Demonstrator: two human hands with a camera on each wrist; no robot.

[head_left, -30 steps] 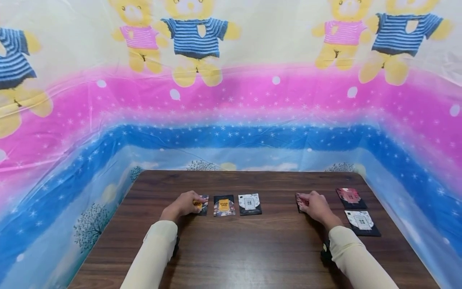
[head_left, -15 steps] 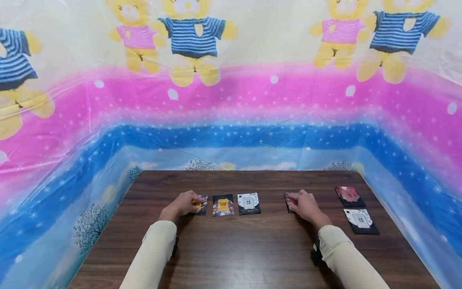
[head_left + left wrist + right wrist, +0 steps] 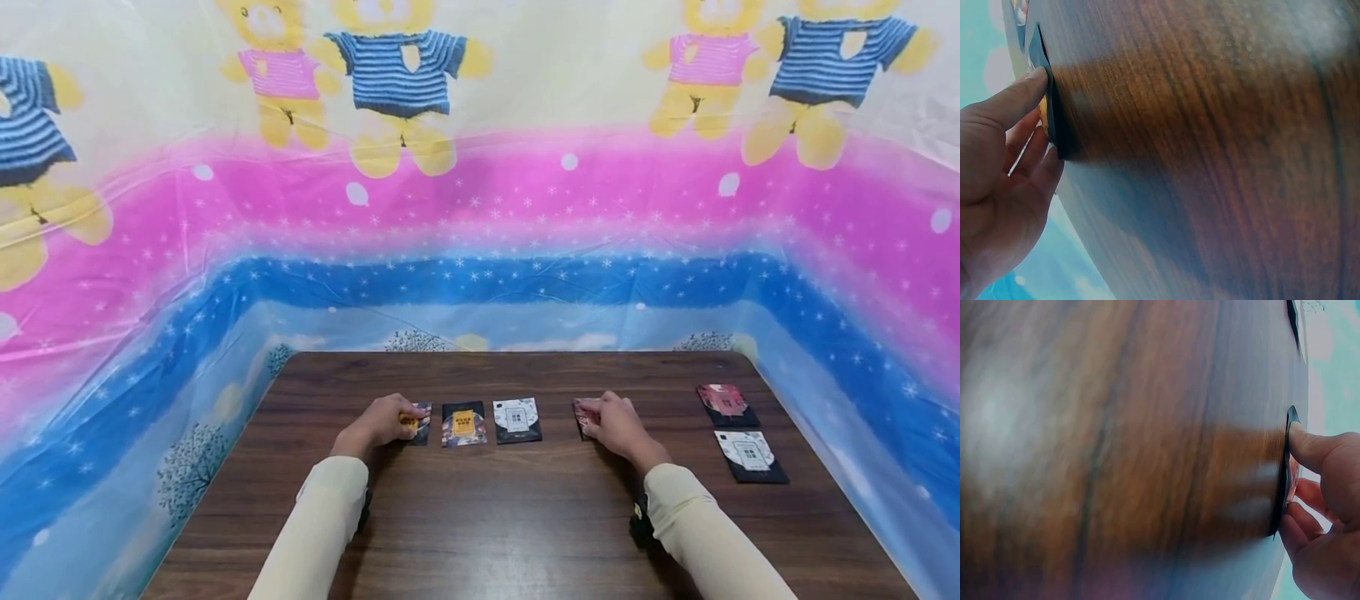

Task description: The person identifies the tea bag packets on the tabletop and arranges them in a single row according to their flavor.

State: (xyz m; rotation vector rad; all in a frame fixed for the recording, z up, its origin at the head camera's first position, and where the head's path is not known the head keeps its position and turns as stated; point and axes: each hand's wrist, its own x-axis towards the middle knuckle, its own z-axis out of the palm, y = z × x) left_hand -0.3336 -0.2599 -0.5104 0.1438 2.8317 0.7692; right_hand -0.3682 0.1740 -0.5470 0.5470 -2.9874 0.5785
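At the left of a row on the table, my left hand [image 3: 377,422] grips a black sachet with an orange label [image 3: 422,422]; in the left wrist view the thumb lies on its face and the fingers are along its edge. My right hand [image 3: 622,426] holds a red-and-black sachet [image 3: 582,417] flat on the table, its thumb on the near side in the right wrist view. Most of that sachet's face is hidden. Between the hands lie an orange-labelled sachet [image 3: 464,424] and a white-and-black one [image 3: 517,420], both face up and apart.
Towards the right edge of the wooden table [image 3: 487,517] lie another red-and-black sachet [image 3: 726,405] and, just nearer, a white-and-black sachet [image 3: 752,456]. A patterned cloth [image 3: 480,287] hangs around the table's back and sides.
My right hand has slid the red sachet left along the table, closer to the white one in the row. The left hand stays with its sachet.
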